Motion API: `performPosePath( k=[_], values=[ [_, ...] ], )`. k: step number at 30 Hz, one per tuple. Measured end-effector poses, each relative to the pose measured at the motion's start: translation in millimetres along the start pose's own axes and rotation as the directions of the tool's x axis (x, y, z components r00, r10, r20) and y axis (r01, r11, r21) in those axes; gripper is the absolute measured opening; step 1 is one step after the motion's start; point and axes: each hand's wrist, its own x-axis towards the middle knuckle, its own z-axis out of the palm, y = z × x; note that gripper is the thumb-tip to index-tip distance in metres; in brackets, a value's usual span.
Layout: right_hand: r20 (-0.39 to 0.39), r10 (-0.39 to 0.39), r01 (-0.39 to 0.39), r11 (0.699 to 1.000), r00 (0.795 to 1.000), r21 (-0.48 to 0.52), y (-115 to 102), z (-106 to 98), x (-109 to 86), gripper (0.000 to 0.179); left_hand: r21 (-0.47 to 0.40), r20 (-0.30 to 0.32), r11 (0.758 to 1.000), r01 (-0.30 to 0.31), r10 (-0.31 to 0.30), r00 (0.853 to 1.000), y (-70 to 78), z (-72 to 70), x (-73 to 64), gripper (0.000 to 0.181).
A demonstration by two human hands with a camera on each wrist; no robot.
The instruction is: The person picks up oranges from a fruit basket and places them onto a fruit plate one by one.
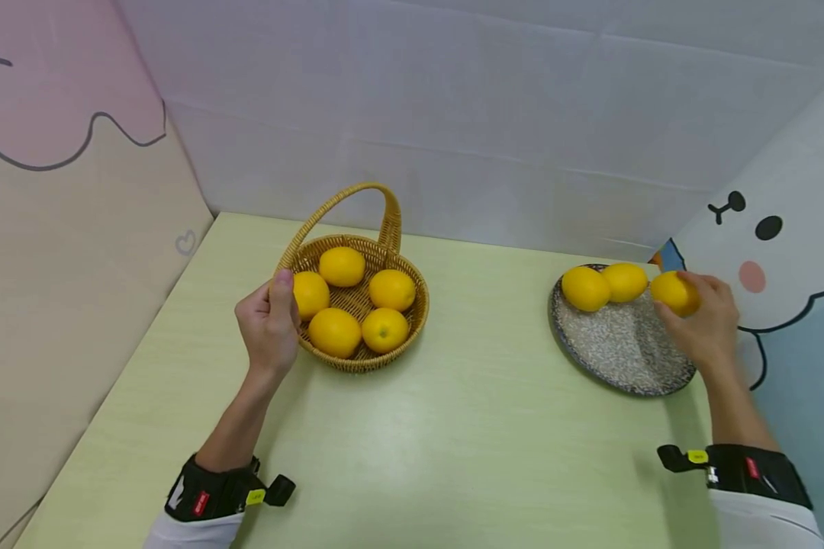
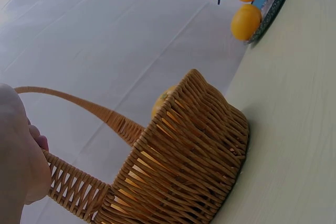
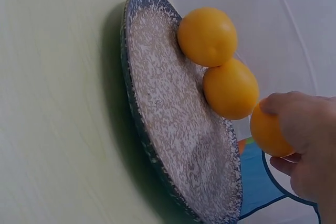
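The left hand (image 1: 269,324) curls its fingers round a basket (image 1: 360,366) handle (image 1: 391,229) near the worktop's (image 1: 494,427) back edge; the right hand (image 1: 710,320) pinches a lemon (image 1: 673,293) at the plate's (image 1: 604,347) back-right edge.

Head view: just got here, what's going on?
A person's left hand grips the handle of a wicker basket that holds five yellow fruits. The right hand holds another yellow fruit, which appears lifted clear of the speckled plate. Two more fruits sit side by side on the plate, near its far edge.
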Motion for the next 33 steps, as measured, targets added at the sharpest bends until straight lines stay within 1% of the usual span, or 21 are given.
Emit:
performPosePath(
  k=[3, 7, 13, 19, 28, 33],
  values=[
    [0.039, 0.017, -0.017, 1.0, 0.999, -0.01, 6, 5, -0.3, 0.066, 0.011, 0.001, 1.0, -0.004, 0.004, 1.0, -0.5, 0.2, -0.1, 0.057],
    [0.072, 0.021, -0.02, 1.0, 0.997, -0.012, 10, 11, -0.7, 0.066, 0.027, -0.003, 1.0, 0.0, 0.0, 1.0, -1.8, 0.0, -0.5, 0.057],
    [0.09, 0.017, -0.015, 1.0, 0.996, -0.016, 17, 18, 1.0, 0.064, 0.017, -0.017, 1.0, 0.023, -0.023, 1.0, -0.3, 1.0, -1.2, 0.056],
    [0.115, 0.043, -0.038, 0.998, 0.992, -0.043, 21, 24, 1.6, 0.067, 0.001, -0.012, 1.0, 0.019, -0.019, 1.0, -1.2, 0.5, -1.0, 0.056],
    [0.102, 0.044, -0.037, 0.997, 0.994, -0.064, 24, 29, 1.8, 0.068, 0.01, -0.006, 1.0, 0.002, -0.002, 1.0, -3.3, -1.0, -1.0, 0.056],
    [0.085, 0.066, -0.061, 0.996, 0.994, -0.067, 26, 31, 2.8, 0.068, 0.011, -0.007, 1.0, -0.003, 0.003, 1.0, -3.5, -0.8, -1.4, 0.057]
  ],
)
